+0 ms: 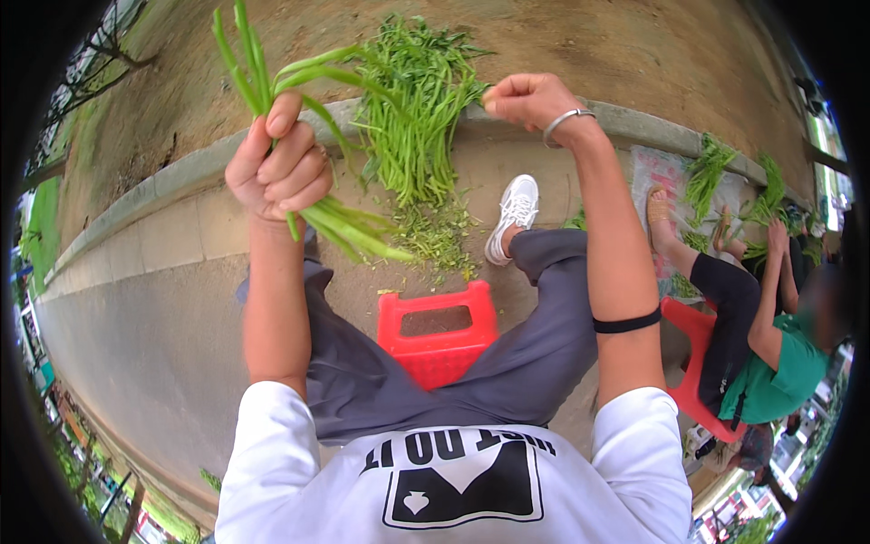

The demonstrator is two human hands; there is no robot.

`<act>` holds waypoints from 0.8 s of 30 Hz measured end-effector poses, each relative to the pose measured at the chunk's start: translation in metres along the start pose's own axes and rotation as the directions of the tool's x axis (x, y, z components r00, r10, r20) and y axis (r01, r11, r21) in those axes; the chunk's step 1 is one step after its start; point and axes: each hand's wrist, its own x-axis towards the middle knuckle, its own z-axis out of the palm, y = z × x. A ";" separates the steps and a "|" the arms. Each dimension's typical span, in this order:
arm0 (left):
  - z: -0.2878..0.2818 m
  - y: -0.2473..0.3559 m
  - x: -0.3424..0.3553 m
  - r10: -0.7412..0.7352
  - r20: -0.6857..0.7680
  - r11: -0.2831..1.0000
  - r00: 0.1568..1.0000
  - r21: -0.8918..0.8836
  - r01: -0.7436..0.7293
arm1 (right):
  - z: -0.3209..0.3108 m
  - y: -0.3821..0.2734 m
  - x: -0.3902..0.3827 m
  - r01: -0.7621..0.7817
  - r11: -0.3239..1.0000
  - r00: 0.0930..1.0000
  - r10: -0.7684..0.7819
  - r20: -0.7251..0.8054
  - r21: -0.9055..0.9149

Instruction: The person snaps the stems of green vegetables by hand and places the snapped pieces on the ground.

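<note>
My left hand (283, 168) is raised at the left, its fingers wrapped round a bunch of long green vegetable stems (349, 228). The stems stick out above the fist and below it. My right hand (533, 100) is across from it, thumb and fingertips pinched together, a metal bangle on the wrist. Its fingertips are beside the leafy edge of the pile of green vegetables (408, 136); whether anything small is between them I cannot make out. That pile lies over the kerb, leaves at the far end and stems toward me.
Chopped green scraps (439, 238) litter the pavement below the pile. A red plastic stool (437, 337) is between my legs, and my white shoe (517, 213) stands near the kerb (163, 192). At right, another person in a green shirt (787, 372) sits by more greens (707, 177) on a plastic sheet.
</note>
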 end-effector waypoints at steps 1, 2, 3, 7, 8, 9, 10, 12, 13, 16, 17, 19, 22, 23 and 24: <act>0.001 -0.001 0.001 0.019 -0.036 1.000 0.999 -0.015 -0.020 | 0.003 -0.003 -0.005 0.032 0.996 0.996 -0.026 0.086 -0.078; 0.002 -0.002 0.002 0.037 -0.073 0.999 0.997 -0.029 -0.039 | 0.007 -0.008 -0.009 0.085 0.986 0.970 -0.050 0.237 -0.141; 0.003 -0.001 0.001 0.053 -0.110 0.997 0.992 -0.042 -0.058 | 0.017 -0.008 -0.013 0.060 0.980 0.933 0.012 0.360 -0.188; 0.004 -0.003 0.000 0.036 -0.076 0.997 0.996 -0.070 -0.042 | 0.062 -0.003 -0.016 0.294 0.855 0.814 0.010 0.581 -0.426; 0.005 -0.004 0.000 0.031 -0.071 0.997 0.997 -0.075 -0.036 | 0.074 -0.001 -0.015 0.419 0.772 0.796 -0.060 0.602 -0.477; 0.005 -0.006 0.000 0.024 -0.066 0.996 0.998 -0.080 -0.030 | 0.084 -0.001 -0.015 0.393 0.768 0.843 -0.081 0.532 -0.505; 0.006 -0.008 0.001 0.018 -0.060 0.996 0.998 -0.085 -0.023 | 0.093 -0.003 -0.016 0.364 0.764 0.883 -0.102 0.458 -0.532; 0.007 -0.013 0.004 -0.007 -0.047 0.996 0.999 -0.086 0.002 | 0.108 0.000 -0.013 0.333 0.772 0.927 -0.164 0.337 -0.541; 0.008 -0.017 0.006 -0.018 -0.038 0.996 0.999 -0.088 0.015 | 0.115 0.003 -0.010 0.332 0.786 0.941 -0.236 0.243 -0.521; 0.009 -0.023 0.007 -0.058 0.022 0.993 0.998 -0.105 0.060 | 0.130 0.004 -0.005 0.334 0.818 0.926 -0.378 -0.001 -0.469; 0.008 -0.025 0.007 -0.073 0.055 0.991 0.996 -0.107 0.078 | 0.133 0.000 -0.004 0.333 0.825 0.918 -0.395 -0.044 -0.456; 0.010 -0.028 0.007 -0.079 0.084 0.988 0.993 -0.124 0.089 | 0.134 -0.007 -0.003 0.310 0.864 0.926 -0.370 -0.081 -0.396; 0.013 -0.030 0.008 -0.087 0.108 0.988 0.990 -0.118 0.100 | 0.133 -0.010 -0.001 0.285 0.900 0.950 -0.311 -0.030 -0.329; 0.013 -0.030 0.008 -0.087 0.105 0.989 0.991 -0.113 0.099 | 0.130 -0.006 0.003 0.310 0.880 0.944 -0.331 0.004 -0.359; 0.013 -0.029 0.007 -0.087 0.102 0.989 0.991 -0.107 0.098 | 0.126 -0.002 0.007 0.337 0.858 0.936 -0.350 0.039 -0.388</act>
